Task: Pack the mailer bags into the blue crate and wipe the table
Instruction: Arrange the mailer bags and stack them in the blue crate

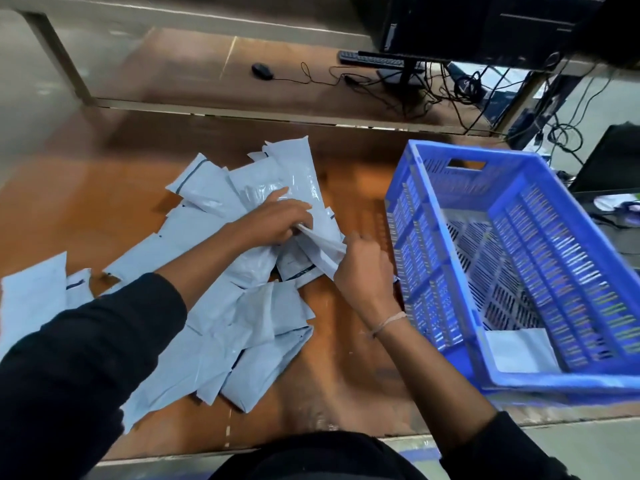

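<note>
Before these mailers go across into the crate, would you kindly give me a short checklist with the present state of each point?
1. Right hand has a grip on a mailer bag: ok, fingers curled round its edge.
2. Left hand steadies the same bundle: ok.
3. Blue crate within reach, right of the hands: ok.
4. Room in the crate: ok, only one white bag lies inside.
5. Pile of mailers fully gathered: not ok, many lie spread on the table.
6. Wiping cloth at hand: cannot tell, none in view.
</note>
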Available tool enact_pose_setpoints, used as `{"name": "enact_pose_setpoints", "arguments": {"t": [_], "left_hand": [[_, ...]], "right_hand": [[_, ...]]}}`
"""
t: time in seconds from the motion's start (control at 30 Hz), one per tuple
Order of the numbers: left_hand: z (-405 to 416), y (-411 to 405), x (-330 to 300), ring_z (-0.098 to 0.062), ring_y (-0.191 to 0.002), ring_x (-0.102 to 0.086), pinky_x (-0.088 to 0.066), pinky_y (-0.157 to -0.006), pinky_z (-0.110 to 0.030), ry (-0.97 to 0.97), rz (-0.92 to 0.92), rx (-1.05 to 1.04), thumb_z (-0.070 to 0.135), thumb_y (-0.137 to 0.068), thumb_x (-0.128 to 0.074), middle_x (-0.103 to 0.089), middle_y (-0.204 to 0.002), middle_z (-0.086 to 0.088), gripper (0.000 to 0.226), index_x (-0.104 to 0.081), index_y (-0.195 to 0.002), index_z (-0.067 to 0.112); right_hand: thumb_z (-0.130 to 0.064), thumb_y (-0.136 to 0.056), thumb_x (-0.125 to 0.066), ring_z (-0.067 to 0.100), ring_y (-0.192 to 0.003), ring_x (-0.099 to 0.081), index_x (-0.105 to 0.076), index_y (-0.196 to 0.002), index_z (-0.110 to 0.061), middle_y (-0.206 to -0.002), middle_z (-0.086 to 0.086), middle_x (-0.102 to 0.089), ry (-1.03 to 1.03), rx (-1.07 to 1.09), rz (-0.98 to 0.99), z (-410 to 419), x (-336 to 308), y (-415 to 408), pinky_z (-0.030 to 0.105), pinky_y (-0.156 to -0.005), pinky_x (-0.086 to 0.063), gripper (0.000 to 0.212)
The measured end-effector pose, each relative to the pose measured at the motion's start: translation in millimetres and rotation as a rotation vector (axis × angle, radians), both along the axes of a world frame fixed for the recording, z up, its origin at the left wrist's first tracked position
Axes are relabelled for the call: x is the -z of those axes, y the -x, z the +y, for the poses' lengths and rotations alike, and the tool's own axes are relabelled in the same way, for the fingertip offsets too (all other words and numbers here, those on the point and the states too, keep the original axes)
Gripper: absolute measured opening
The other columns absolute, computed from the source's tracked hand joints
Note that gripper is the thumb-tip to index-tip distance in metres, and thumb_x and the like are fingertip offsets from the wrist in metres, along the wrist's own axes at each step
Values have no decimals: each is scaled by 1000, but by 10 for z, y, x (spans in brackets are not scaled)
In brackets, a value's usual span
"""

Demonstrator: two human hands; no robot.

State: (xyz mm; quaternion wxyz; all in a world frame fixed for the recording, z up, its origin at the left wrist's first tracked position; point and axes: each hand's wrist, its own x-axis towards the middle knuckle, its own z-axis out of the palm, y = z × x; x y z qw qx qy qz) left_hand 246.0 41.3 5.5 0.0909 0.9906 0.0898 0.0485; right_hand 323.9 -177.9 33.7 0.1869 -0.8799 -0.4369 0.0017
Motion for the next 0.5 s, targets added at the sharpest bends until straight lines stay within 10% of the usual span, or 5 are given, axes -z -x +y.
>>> {"name": "enact_pose_setpoints", "arguments": {"t": [0.13,0.5], "left_hand": [[24,2,-568,-13,-94,-68,-52,-89,-34,262,-43,19,4,-90,-71,-74,-101,7,21,-74,-104,20],[-565,-327,-1423,-3,-95,-68,-53,-78,-18,646,-253,43,20,-88,-81,-74,-104,7,21,-74,-108,15]], "right_hand": [[0,-83,-57,39,-92,-63,-62,-101,-7,-104,15,-64,-45,55,-40,-83,-401,-157,36,-63,-39,20],[-16,-84,-73,11,-91,-64,-74,-103,-19,-96,-6,-72,-273,-15,147,-795,-1289,-1372,24,-79,-44,19]]}}
